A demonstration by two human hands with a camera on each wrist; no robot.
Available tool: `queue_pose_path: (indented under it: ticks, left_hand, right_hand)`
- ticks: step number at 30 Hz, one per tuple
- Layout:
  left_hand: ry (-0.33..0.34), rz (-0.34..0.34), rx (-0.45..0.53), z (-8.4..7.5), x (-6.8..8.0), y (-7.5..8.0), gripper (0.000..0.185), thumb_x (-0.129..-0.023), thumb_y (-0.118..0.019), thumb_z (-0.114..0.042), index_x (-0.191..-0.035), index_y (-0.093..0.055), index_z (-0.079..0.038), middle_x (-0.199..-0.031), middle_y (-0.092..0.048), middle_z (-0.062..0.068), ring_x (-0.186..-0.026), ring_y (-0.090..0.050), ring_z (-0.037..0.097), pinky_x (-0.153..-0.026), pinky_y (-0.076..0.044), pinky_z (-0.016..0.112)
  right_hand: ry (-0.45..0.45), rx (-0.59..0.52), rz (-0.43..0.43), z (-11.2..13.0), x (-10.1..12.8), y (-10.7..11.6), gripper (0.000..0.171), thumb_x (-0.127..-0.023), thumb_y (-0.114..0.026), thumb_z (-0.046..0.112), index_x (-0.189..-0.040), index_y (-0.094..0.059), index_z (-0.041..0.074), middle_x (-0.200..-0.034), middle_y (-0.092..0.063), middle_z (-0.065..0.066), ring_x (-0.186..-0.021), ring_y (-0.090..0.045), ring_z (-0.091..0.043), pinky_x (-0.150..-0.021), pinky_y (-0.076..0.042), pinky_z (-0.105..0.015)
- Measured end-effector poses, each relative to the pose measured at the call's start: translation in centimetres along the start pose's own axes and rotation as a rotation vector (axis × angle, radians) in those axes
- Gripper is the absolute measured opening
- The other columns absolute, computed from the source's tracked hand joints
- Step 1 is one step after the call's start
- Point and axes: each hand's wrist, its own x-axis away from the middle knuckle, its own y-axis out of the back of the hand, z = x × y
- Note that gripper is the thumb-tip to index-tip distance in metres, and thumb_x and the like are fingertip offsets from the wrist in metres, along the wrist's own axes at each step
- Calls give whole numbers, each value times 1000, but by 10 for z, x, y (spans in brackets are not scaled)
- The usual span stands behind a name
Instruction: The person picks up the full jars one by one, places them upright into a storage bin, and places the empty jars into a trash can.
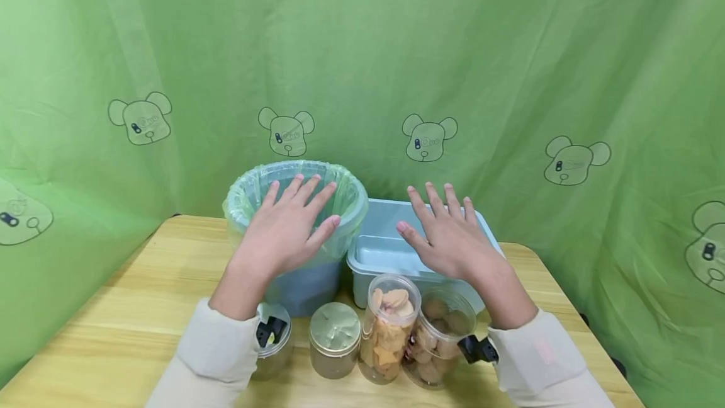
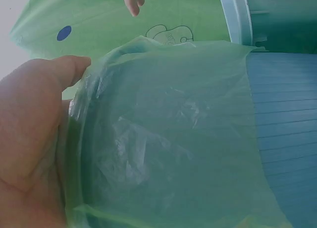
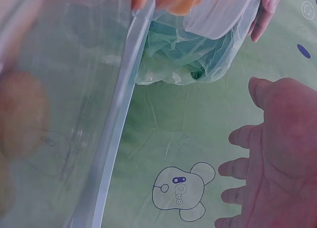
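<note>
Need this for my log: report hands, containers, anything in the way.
Left hand open, empty, near the lined bin. Right hand open, empty, near the blue tub. Four jars stand close on the near side, possible obstruction.

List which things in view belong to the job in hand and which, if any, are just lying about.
Probably in the job:
lined bin, near the left hand
blue tub, near the right hand
four jars in front, untouched

Apparently just surroundings:
wooden table
green curtain
</note>
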Motion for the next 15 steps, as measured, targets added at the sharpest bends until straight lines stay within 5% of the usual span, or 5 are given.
queue_pose_path:
  ticks: [15]
  left_hand:
    - [-43, 46, -3, -16, -8, -2, 66, -108, -25, -59, -165, -19, -27, -170, -14, 5, -157, -8, 30, -125, 2, 54]
  right_hand:
    - [-25, -35, 4, -14, 7, 0, 79, -106, -22, 64, -166, -7, 13, -168, -1, -24, -151, 8, -52, -117, 6, -72]
